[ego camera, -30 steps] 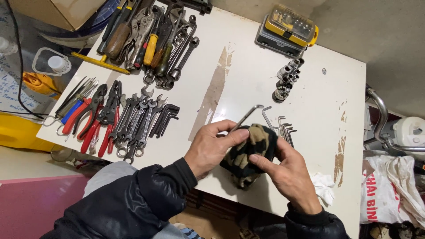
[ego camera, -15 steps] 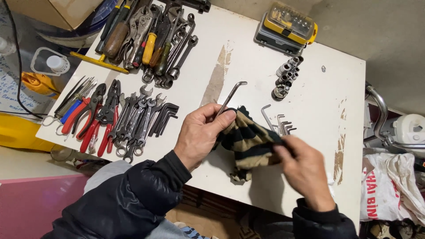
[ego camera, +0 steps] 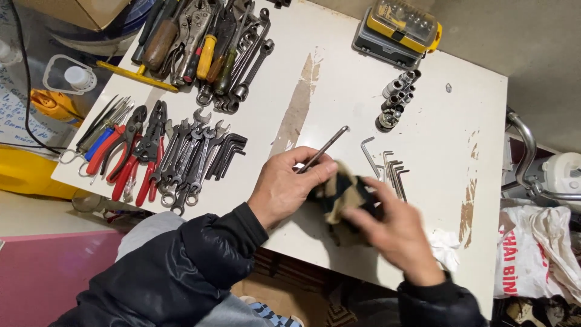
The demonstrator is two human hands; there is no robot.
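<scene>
My left hand [ego camera: 286,186] pinches a metal L-shaped hex key [ego camera: 324,148] that points up and to the right above the white table [ego camera: 339,91]. My right hand [ego camera: 396,230], blurred, grips a dark and tan striped cloth [ego camera: 339,197] pressed against the lower part of the key. Several more hex keys [ego camera: 387,166] lie on the table just beyond the cloth.
Combination wrenches [ego camera: 190,160] and red-handled pliers [ego camera: 130,157] lie at the left. Screwdrivers and larger wrenches [ego camera: 212,48] sit at the top. Sockets [ego camera: 396,100] and a yellow bit case [ego camera: 402,24] are at the upper right. A white rag [ego camera: 445,248] lies near the front edge.
The cloth in my right hand has slid back along the hex key toward my left hand. The key's tip now points further up and right.
</scene>
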